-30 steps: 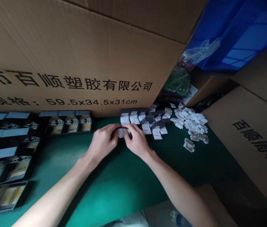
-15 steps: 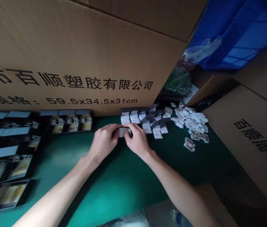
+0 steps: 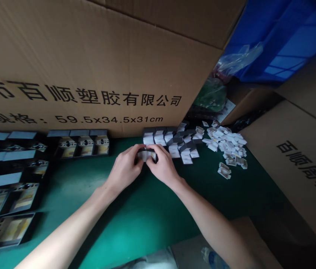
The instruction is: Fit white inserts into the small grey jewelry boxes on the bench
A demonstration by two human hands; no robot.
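Between my two hands is a small dark case with a pale grey inside [image 3: 147, 155], its ends covered by my fingers. My left hand [image 3: 126, 164] is closed on its left end, thumb at the near side. On the right end, my right hand [image 3: 164, 163] grips it the same way. Just beyond my right hand stand several dark cases with white inserts [image 3: 174, 150], grouped closely. To their right lies a heap of small white folded pieces [image 3: 226, 142], with one white piece [image 3: 224, 171] apart from it.
Rows of larger black open cases with yellowish insides [image 3: 85, 145] line the left side of the green table [image 3: 113, 228]. A large printed cardboard box [image 3: 104, 56] walls off the back, and another carton [image 3: 300, 160] stands at the right. Behind are a blue bin [image 3: 284, 41] and plastic bags [image 3: 211, 95].
The held case has tilted slightly, so more of its pale inside shows between my thumbs. My hands stay in nearly the same place; everything else is unmoved.
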